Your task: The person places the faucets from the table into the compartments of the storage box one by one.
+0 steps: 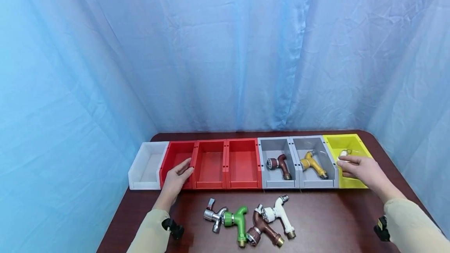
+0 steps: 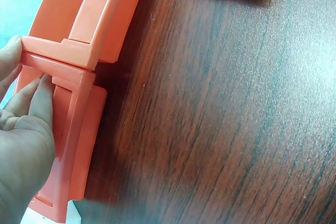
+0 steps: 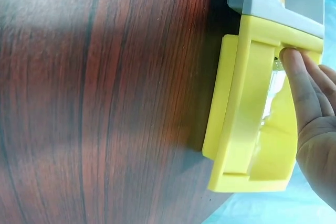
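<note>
The white tap (image 1: 344, 153) is inside the yellow bin (image 1: 353, 184), partly hidden under the right hand (image 1: 363, 170); those fingers are nearly straight, but whether they pinch it I cannot tell; probably it is light, stiff, slippery, best taken by its body; far leftward, the left hand (image 1: 174, 179), loosely extended, touches a red bin (image 1: 179, 150).

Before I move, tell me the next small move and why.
I'd probably ease the right hand out of the yellow bin toward the white faucet on the table: the fingers look straight rather than gripping, and of the four faucets lying there, that one is closest to this hand.
</note>
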Tool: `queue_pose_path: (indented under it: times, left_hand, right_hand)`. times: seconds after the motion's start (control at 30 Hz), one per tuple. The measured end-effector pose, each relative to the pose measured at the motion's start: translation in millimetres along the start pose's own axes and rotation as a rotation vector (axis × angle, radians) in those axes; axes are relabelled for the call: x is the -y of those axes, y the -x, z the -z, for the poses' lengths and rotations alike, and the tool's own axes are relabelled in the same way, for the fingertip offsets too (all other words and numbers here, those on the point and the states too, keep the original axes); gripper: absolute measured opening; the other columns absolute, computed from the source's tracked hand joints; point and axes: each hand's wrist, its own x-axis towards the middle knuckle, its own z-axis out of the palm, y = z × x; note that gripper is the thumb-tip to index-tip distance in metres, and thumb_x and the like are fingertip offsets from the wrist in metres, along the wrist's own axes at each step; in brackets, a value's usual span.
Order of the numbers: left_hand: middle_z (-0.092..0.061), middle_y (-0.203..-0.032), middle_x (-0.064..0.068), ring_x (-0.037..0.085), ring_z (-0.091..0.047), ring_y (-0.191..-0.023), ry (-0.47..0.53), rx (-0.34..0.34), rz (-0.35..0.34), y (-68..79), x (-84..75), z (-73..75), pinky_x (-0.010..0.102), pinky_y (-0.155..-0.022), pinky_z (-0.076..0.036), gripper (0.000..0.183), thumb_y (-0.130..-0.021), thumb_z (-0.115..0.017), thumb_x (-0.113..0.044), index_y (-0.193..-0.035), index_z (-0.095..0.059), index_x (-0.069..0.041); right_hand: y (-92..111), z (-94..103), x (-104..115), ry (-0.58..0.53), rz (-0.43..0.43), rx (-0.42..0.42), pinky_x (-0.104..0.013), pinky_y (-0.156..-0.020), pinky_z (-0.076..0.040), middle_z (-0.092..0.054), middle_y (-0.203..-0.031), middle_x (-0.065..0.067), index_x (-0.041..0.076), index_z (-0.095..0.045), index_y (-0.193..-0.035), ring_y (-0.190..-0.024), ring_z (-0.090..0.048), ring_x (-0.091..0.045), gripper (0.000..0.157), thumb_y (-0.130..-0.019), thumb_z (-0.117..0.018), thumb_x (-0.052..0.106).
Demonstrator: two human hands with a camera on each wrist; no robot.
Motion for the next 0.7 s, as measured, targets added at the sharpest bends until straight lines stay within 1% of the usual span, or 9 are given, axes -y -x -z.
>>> queue_pose_path:
  times: [0.1,0.27,0.43,0.53,0.6,0.7]
  left_hand:
    - [-0.045,-0.135,-0.007,0.026,-0.039,-0.125,0.003,-0.002,0.003,-0.2,0.2,-0.1,0.039,-0.083,-0.051,0.063,-0.083,-0.07,-0.03,-0.14,-0.043,-0.032]
    - [-0.046,-0.135,-0.007,0.026,-0.039,-0.124,0.012,-0.005,0.015,-0.2,0.3,-0.6,0.039,-0.083,-0.051,0.062,-0.082,-0.071,-0.03,-0.138,-0.045,-0.033]
    - [-0.047,-0.135,-0.002,0.029,-0.041,-0.124,-0.013,-0.004,0.012,1.2,-2.0,-0.8,0.04,-0.084,-0.051,0.06,-0.083,-0.071,-0.029,-0.137,-0.046,-0.031]
    - [-0.048,-0.133,0.0,0.029,-0.041,-0.122,-0.067,-0.017,-0.006,3.5,-6.4,-0.8,0.041,-0.082,-0.052,0.058,-0.083,-0.071,-0.027,-0.136,-0.048,-0.03]
    - [-0.048,-0.132,0.001,0.029,-0.042,-0.12,-0.122,-0.032,-0.027,5.4,-11.1,-1.7,0.041,-0.08,-0.053,0.057,-0.083,-0.071,-0.027,-0.135,-0.049,-0.03]
    - [-0.048,-0.133,0.002,0.031,-0.042,-0.12,-0.222,-0.056,-0.084,9.1,-19.7,-4.9,0.041,-0.079,-0.053,0.055,-0.083,-0.07,-0.028,-0.135,-0.05,-0.028]
  right_hand:
    - [-3,-2.4,1,-0.001,-0.006,-0.009,-0.04,-0.079,-0.053,-0.041,-0.134,-0.031,-0.002,-0.04,-0.138,-0.095,-0.065,-0.026,0.081,-0.084,-0.056,0.058]
    - [-4,-3.8,1,0.006,-0.01,-0.014,-0.039,-0.076,-0.054,-0.048,-0.128,-0.03,-0.005,-0.042,-0.136,-0.087,-0.066,-0.02,0.079,-0.084,-0.06,0.053]
    - [-3,-4.0,1,-0.06,-0.027,0.01,-0.038,-0.076,-0.054,-0.044,-0.13,-0.032,-0.007,-0.04,-0.136,-0.088,-0.065,-0.019,0.078,-0.085,-0.061,0.048]
    - [-3,-4.3,2,-0.092,-0.026,0.027,-0.038,-0.077,-0.054,-0.042,-0.131,-0.033,-0.009,-0.038,-0.136,-0.089,-0.065,-0.02,0.076,-0.087,-0.061,0.045]
    - [-5,-4.9,3,-0.094,-0.03,0.032,-0.038,-0.077,-0.054,-0.041,-0.131,-0.034,-0.009,-0.037,-0.137,-0.09,-0.064,-0.019,0.075,-0.088,-0.06,0.043]
    - [-6,-5.0,5,-0.091,-0.037,0.036,-0.038,-0.076,-0.054,-0.041,-0.13,-0.034,-0.009,-0.036,-0.137,-0.091,-0.063,-0.019,0.075,-0.088,-0.06,0.042]
